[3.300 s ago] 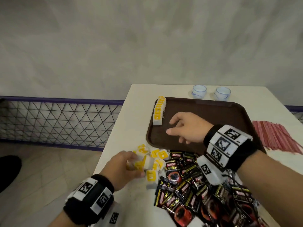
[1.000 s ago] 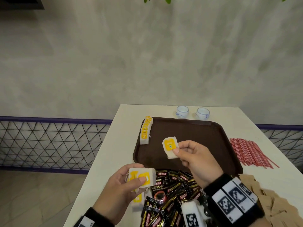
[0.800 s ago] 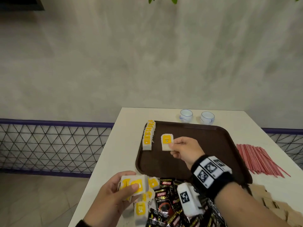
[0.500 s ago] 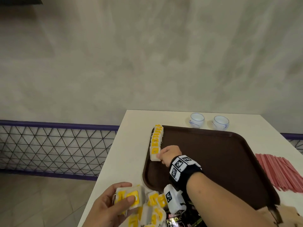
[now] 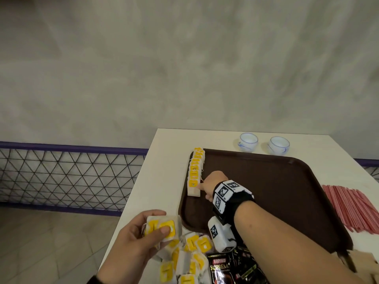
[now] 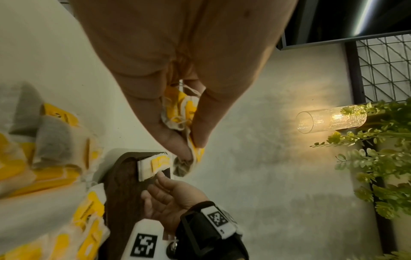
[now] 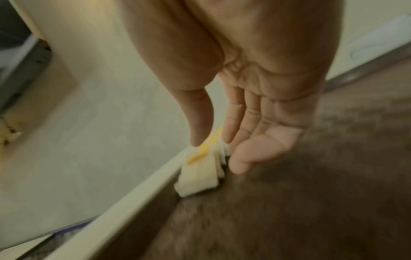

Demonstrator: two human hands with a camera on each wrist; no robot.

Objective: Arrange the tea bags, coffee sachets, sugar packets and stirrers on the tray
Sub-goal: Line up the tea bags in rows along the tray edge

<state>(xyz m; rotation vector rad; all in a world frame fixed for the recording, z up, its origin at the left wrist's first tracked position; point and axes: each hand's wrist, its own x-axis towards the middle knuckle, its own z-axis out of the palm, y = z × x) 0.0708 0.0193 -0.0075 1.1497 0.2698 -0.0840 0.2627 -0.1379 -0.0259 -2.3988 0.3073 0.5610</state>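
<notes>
Tea bags being lined up along the left rim of the tray.

A white bench (image 5: 164, 173) carries a brown tray (image 5: 266, 191); a row of tea bags (image 5: 195, 171) stands along the tray's left edge; red stirrers (image 5: 352, 208) lie on the bench to the tray's right; black coffee sachets (image 5: 221, 269) and loose tea bags (image 5: 192, 255) are heaped at the near edge; two small cups (image 5: 264, 142) sit beyond the tray; the right hand (image 5: 213, 184) rests beside the row's near end, its fingers (image 7: 231, 123) straight and relaxed, holding nothing; the left hand (image 5: 135, 244) grips a held stack of tea bags (image 5: 164, 230) between thumb and curled fingers, above the loose heap.
</notes>
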